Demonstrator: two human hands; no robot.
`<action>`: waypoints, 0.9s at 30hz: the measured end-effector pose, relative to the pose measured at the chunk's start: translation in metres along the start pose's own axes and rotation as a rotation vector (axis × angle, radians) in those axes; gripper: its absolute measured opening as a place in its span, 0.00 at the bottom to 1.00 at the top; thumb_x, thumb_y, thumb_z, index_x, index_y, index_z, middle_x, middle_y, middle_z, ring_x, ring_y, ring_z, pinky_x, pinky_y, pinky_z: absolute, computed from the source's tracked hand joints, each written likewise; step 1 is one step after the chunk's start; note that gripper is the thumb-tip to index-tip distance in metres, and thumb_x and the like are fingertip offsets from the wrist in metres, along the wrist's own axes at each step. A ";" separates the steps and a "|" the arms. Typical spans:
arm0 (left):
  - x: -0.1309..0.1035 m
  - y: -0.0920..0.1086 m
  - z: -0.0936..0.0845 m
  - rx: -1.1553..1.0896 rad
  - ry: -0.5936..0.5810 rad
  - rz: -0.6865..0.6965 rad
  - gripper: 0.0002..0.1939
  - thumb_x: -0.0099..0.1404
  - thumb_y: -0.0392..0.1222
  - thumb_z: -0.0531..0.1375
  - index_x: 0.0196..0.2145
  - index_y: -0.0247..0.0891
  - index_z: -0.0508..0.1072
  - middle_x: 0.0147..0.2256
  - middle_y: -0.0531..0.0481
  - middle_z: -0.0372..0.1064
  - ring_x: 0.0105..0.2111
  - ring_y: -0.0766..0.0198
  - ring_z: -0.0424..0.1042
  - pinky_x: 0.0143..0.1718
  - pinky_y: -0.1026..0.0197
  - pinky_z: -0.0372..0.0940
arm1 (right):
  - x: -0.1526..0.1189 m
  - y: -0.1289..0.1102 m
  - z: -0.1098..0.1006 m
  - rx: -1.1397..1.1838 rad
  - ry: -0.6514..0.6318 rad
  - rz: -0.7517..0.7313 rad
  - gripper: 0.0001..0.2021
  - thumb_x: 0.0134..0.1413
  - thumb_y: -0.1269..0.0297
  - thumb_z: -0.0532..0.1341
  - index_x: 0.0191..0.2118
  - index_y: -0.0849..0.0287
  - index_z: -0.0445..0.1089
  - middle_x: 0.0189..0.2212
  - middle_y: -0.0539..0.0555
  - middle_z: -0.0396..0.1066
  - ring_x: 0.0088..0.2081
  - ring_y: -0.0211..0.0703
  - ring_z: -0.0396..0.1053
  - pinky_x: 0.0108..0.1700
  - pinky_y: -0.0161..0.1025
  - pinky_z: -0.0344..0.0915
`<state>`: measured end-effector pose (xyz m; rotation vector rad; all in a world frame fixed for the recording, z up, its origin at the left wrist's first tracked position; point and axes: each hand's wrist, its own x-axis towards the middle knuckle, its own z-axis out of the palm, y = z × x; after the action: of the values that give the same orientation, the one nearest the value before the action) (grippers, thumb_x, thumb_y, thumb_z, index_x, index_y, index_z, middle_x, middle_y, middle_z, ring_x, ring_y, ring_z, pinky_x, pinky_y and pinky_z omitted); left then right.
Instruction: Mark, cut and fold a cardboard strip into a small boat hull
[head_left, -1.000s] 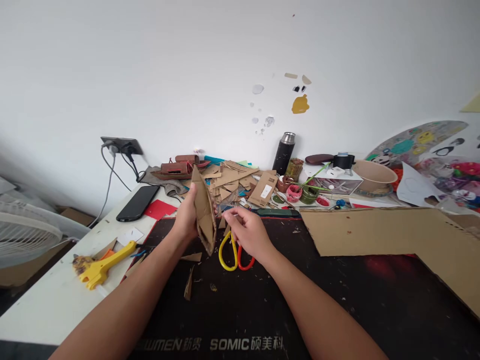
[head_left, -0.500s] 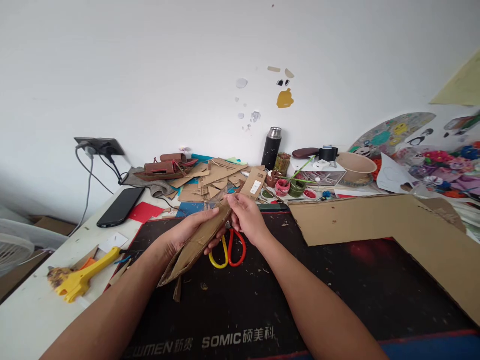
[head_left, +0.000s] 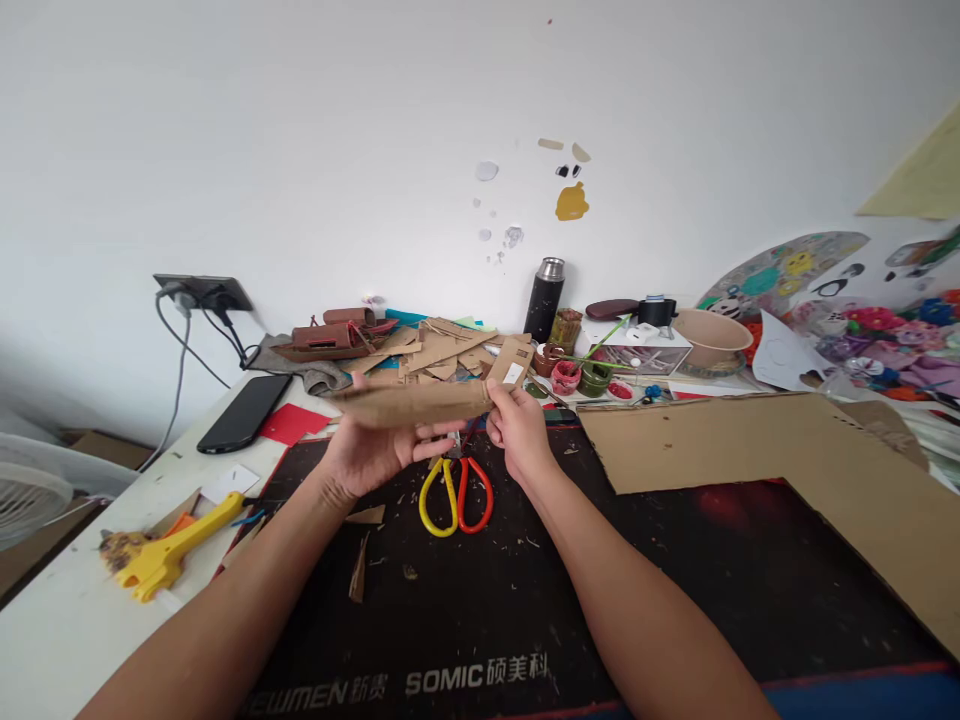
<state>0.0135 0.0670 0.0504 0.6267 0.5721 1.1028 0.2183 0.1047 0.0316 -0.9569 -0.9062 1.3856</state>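
A narrow cardboard piece (head_left: 420,403), layered and pointed in the earlier view, is held level above the dark desk mat (head_left: 465,600); its left end is smeared by motion. My right hand (head_left: 517,425) pinches its right end between thumb and fingers. Beneath and behind the piece, my left hand (head_left: 375,455) is palm up with its fingers stretched out and apart; whether the palm touches the cardboard I cannot tell. Scissors (head_left: 455,500) with one yellow and one red handle lie on the mat just below the hands, their blades partly hidden.
Cardboard scraps (head_left: 450,345) and brown model boats (head_left: 330,340) lie at the back. Paint jars (head_left: 566,377) and a black flask (head_left: 545,300) stand near the wall. A large L-shaped cardboard sheet (head_left: 712,440) covers the right. A yellow glue gun (head_left: 180,550) and a phone (head_left: 244,413) are left.
The cardboard piece has swung from a slant pointing toward me to nearly level, left to right. My left hand has let go of its grip and spread its fingers; my right hand keeps hold.
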 end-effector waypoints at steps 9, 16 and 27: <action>0.005 0.002 0.004 -0.118 0.156 0.312 0.43 0.63 0.76 0.63 0.61 0.38 0.74 0.64 0.31 0.71 0.67 0.39 0.69 0.50 0.48 0.80 | -0.002 0.003 0.004 0.052 0.062 -0.076 0.24 0.49 0.44 0.74 0.29 0.54 0.62 0.14 0.36 0.49 0.14 0.29 0.47 0.15 0.30 0.44; 0.016 -0.022 -0.005 -0.086 0.409 0.212 0.13 0.73 0.47 0.63 0.49 0.38 0.79 0.46 0.38 0.82 0.42 0.52 0.83 0.39 0.53 0.81 | -0.003 0.010 0.004 0.036 0.077 -0.094 0.23 0.52 0.45 0.73 0.30 0.53 0.61 0.15 0.37 0.50 0.15 0.30 0.48 0.15 0.31 0.45; 0.012 -0.037 0.023 0.025 0.245 0.254 0.17 0.64 0.46 0.73 0.49 0.39 0.81 0.53 0.41 0.81 0.54 0.48 0.79 0.55 0.45 0.75 | -0.002 0.009 0.002 -0.022 0.080 -0.197 0.21 0.55 0.43 0.71 0.35 0.54 0.66 0.17 0.38 0.54 0.15 0.32 0.52 0.16 0.32 0.50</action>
<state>0.0572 0.0626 0.0392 0.6007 0.7315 1.4255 0.2128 0.1026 0.0237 -0.9073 -0.9310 1.1654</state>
